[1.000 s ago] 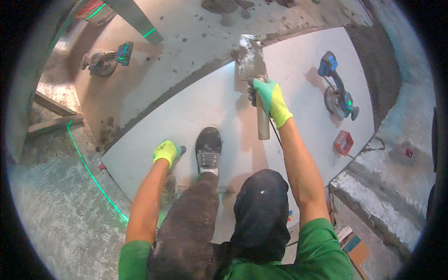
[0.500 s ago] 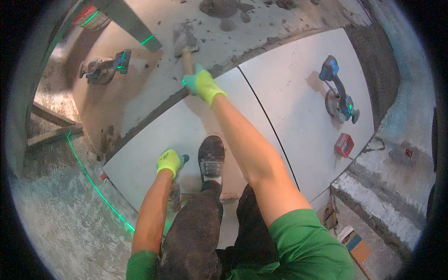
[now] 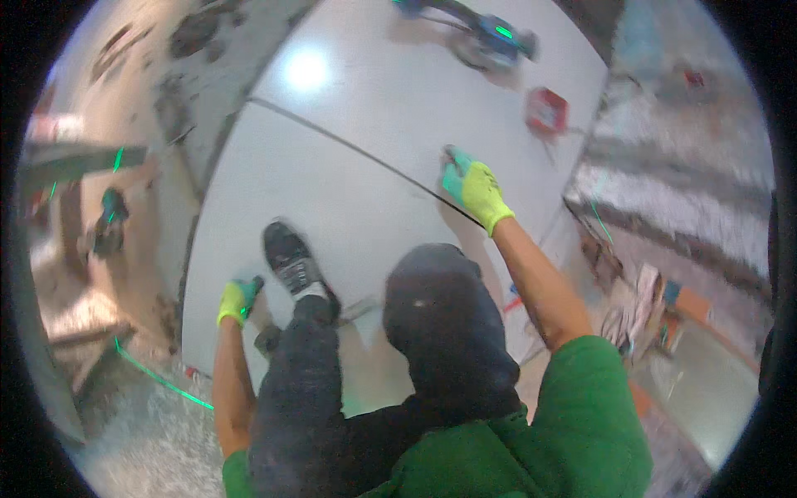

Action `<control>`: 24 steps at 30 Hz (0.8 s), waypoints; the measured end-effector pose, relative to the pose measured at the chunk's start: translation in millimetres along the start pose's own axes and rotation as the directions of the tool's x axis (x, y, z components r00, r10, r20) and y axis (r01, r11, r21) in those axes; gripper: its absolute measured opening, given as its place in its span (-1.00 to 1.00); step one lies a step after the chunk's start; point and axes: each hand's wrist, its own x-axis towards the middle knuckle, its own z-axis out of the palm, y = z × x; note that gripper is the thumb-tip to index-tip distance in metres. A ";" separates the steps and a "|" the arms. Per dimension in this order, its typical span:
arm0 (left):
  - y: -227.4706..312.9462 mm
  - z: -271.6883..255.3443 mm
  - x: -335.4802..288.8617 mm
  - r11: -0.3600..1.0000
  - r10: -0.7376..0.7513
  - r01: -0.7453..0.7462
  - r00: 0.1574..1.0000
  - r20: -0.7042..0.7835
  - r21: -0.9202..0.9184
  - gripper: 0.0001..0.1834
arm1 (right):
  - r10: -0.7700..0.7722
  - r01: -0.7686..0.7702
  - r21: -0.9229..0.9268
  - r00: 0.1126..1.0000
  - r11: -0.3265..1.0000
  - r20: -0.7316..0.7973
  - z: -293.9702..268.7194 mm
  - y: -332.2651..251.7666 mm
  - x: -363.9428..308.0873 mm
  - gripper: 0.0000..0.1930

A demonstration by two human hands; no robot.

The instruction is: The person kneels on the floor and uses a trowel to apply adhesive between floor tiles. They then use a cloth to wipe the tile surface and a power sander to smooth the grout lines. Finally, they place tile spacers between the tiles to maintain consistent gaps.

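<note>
My left hand [image 3: 238, 300], in a yellow-green glove, is closed low over the near left part of a large pale slab [image 3: 241, 199]. A dark rounded handle end [image 3: 259, 283] pokes out of its grip; the rest of that thing is hard to make out. My right hand [image 3: 475, 189], gloved alike, hovers or rests at the dark joint between this slab and the farther slab [image 3: 374, 91]. Its fingers are curled, with a small dark tip [image 3: 449, 152] at their end, too blurred to name. A grey flat-bladed hand tool [image 3: 172, 108] seems to lie on the mortar at the upper left.
A blue and black power tool [image 3: 486, 43] with a round base stands on the farther slab, near a red box [image 3: 546, 112]. Another such tool [image 3: 109, 220] sits at the left. My shoe [image 3: 290, 253] is on the near slab. Rough concrete steps [image 3: 664, 199] and debris [image 3: 635, 319] lie at right.
My right hand has let go of the wooden-handled, flat-bladed tool and come back to the right. My view has turned rightward, and my knee has risen into it. The left hand stays closed.
</note>
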 end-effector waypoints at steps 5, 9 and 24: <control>-17.9 -5.5 18.9 0.999 0.031 -0.031 0.999 0.035 -0.011 -0.49 | 0.412 -0.435 -0.302 0.900 0.848 -0.141 37.1 112.7 -141.6 -0.34; -25.1 -19.6 29.3 0.739 0.359 -0.274 0.933 -0.015 0.616 -0.58 | 0.313 -0.353 -0.149 0.920 0.924 -0.238 88.6 118.2 -188.4 -0.34; -12.4 -162.1 -96.8 0.929 0.316 -0.354 0.909 -0.271 -0.107 -0.60 | 0.604 -0.642 0.107 0.633 0.759 -0.485 46.0 213.5 -249.9 -0.57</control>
